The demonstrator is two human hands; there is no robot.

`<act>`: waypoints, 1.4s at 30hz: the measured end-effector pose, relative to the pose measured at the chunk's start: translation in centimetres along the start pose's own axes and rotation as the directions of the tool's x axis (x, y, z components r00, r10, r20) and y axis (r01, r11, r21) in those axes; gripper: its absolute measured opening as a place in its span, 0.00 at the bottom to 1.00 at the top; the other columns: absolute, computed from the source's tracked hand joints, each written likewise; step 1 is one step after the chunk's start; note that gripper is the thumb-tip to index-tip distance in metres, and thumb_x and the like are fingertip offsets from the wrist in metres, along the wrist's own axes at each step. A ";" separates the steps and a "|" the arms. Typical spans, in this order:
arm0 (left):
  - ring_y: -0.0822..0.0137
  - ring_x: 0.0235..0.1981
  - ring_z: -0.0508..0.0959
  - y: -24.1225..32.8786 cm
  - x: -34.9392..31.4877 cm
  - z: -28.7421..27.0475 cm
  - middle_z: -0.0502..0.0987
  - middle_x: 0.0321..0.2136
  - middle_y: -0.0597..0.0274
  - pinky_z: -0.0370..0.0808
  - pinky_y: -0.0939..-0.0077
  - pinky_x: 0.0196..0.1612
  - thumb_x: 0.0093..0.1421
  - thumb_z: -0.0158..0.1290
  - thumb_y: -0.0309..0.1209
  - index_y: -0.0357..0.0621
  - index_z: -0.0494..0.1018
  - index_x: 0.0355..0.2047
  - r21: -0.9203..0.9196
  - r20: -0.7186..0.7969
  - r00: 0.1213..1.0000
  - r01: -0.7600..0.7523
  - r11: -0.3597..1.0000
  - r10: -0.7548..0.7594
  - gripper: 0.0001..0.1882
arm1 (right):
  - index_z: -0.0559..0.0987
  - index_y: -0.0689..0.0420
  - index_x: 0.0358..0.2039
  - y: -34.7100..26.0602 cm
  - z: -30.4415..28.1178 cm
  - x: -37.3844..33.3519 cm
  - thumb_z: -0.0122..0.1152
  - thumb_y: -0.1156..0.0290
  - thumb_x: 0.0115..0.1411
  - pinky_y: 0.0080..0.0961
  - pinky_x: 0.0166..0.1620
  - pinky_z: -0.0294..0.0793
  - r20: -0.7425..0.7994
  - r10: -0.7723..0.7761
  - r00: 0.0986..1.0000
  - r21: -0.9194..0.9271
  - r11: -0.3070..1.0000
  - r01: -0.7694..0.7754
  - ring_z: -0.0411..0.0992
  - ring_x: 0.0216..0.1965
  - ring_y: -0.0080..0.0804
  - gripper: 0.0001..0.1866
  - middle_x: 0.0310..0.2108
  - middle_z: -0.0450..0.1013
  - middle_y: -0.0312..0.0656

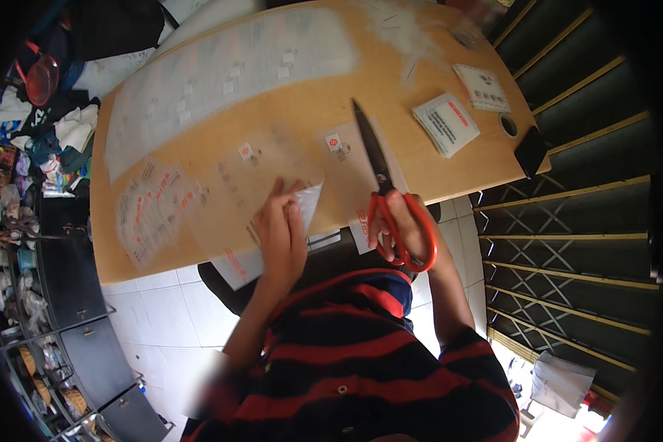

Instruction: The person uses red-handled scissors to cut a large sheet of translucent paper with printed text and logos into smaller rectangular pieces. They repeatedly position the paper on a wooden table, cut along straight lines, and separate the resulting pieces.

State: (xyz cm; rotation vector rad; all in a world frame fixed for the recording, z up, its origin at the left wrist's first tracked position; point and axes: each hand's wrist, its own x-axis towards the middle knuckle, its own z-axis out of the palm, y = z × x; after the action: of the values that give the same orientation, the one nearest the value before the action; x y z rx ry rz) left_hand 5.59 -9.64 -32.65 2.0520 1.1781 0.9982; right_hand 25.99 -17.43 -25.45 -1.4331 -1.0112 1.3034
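Observation:
My right hand (407,234) grips a pair of scissors (373,149) by its red-orange handles. The dark blades are together and point away from me over the table. My left hand (278,230) has its fingers closed on the lifted edge of a translucent plastic bag (232,188) with red print, near the table's front edge. A corner of that bag (309,202) is folded up beside my fingers. To its right, partly under the scissors, lies another translucent plastic bag (333,166) with a small white-and-red label.
Rows of plastic bags (199,81) cover the back of the wooden table (412,173). More printed bags (151,210) lie at left. Stacks of printed cards (447,124), a tape roll (507,125) and a black phone (530,152) sit at right. A folding gate (567,236) stands beyond.

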 end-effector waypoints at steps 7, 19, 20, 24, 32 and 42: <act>0.45 0.62 0.65 -1.4 6.5 0.1 0.71 0.55 0.49 0.56 0.44 0.61 0.63 0.52 0.31 0.41 0.68 0.45 0.277 0.179 0.930 -0.360 0.891 0.321 0.12 | 0.66 0.56 0.17 3.3 -2.8 -4.6 0.28 0.37 0.69 0.20 0.15 0.64 -0.228 0.032 0.973 0.008 0.999 -0.031 0.68 0.11 0.28 0.37 0.17 0.73 0.48; 0.46 0.66 0.59 3.2 2.2 2.3 0.67 0.59 0.54 0.53 0.33 0.64 0.49 0.64 0.30 0.50 0.74 0.51 0.095 0.551 0.645 -0.679 0.728 0.529 0.26 | 0.77 0.63 0.22 5.5 -3.2 -7.6 0.46 0.40 0.66 0.19 0.19 0.61 -0.391 -0.025 0.920 -0.127 0.992 -0.026 0.64 0.12 0.19 0.35 0.15 0.73 0.40; 0.47 0.66 0.60 2.9 2.5 2.0 0.68 0.58 0.53 0.54 0.34 0.65 0.50 0.63 0.28 0.49 0.76 0.49 0.123 0.543 0.641 -0.700 0.704 0.543 0.23 | 0.77 0.62 0.22 5.3 -2.9 -7.9 0.46 0.41 0.67 0.19 0.19 0.61 -0.391 -0.023 0.920 -0.117 0.993 -0.024 0.64 0.12 0.19 0.34 0.15 0.73 0.40; 0.48 0.62 0.65 2.1 3.4 0.0 0.72 0.55 0.52 0.62 0.42 0.63 0.52 0.58 0.20 0.45 0.80 0.37 -0.054 0.421 0.711 -0.600 0.798 0.563 0.12 | 0.76 0.65 0.24 5.8 -3.1 -8.6 0.59 0.54 0.64 0.19 0.16 0.64 -0.421 0.028 0.907 -0.035 0.998 -0.047 0.67 0.11 0.22 0.24 0.19 0.76 0.42; 0.51 0.59 0.72 1.9 1.1 -0.9 0.72 0.54 0.41 0.74 0.63 0.54 0.52 0.49 0.10 0.42 0.81 0.33 -0.584 0.373 0.861 -0.072 0.809 0.345 0.16 | 0.72 0.60 0.20 6.9 0.0 -5.5 0.64 0.80 0.55 0.21 0.21 0.66 -0.450 0.094 0.888 0.275 0.961 0.038 0.66 0.14 0.22 0.10 0.15 0.70 0.36; 0.71 0.33 0.78 -1.3 7.5 -4.5 0.79 0.40 0.56 0.74 0.79 0.35 0.61 0.57 0.31 0.35 0.66 0.59 -0.445 0.675 0.735 0.467 0.764 -0.056 0.27 | 0.70 0.58 0.24 5.9 5.7 -1.3 0.70 0.77 0.54 0.17 0.20 0.64 -0.559 0.052 0.827 0.117 0.993 0.016 0.65 0.17 0.16 0.14 0.19 0.69 0.32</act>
State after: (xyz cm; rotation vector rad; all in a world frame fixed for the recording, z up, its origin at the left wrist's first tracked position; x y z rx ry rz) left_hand 3.83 -1.99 -28.69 1.4417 0.6524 0.3744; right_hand 20.15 -19.53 -30.98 -1.6022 -0.5136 0.8447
